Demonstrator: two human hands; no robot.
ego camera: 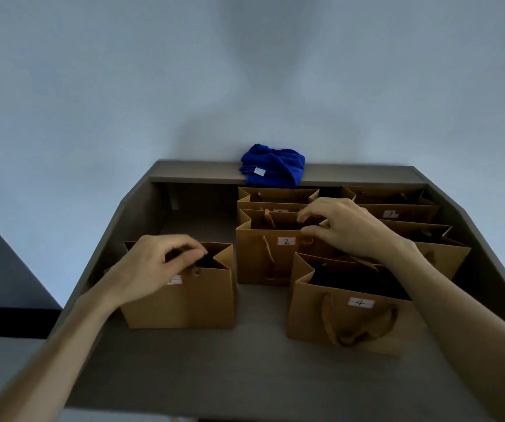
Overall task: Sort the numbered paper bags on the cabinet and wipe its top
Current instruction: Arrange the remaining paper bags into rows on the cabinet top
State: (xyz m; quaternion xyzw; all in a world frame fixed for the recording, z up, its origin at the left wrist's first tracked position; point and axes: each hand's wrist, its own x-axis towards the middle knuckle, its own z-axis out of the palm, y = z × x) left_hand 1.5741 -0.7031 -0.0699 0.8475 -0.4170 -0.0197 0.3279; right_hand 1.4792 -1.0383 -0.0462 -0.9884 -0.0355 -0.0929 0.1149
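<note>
— Fingers (184, 249) of the left hand (151, 266) are curled over the top edge of a brown bag (184, 303), pinching its rim; its label is half hidden under the hand, so I cannot read the number.

— And the other hand?

— Right hand (342, 228) is bent at the knuckles, thumb and forefinger nearly closed over the mouth of the bag marked 2 (263, 257), seemingly on a cord handle (too dim to be sure whether anything is actually pinched).

— What lies around them, biggest first?

— Under both hands, the grey cabinet top (245, 376), with a raised ledge at the back beyond the fingertips. Nearer than the right fingers, below that wrist, stands the bag marked 4 (351, 327), handle hanging down its front. Beyond and to the right of the right hand, another bag (443, 260), partly covered by the forearm, and behind it one against the ledge (397, 208), its label blurred. Straight beyond the right fingertips, behind bag 2, one more bag (275, 196). Farthest past the fingers, on the ledge, sits a crumpled blue cloth (272, 166) with a small white tag.
</note>
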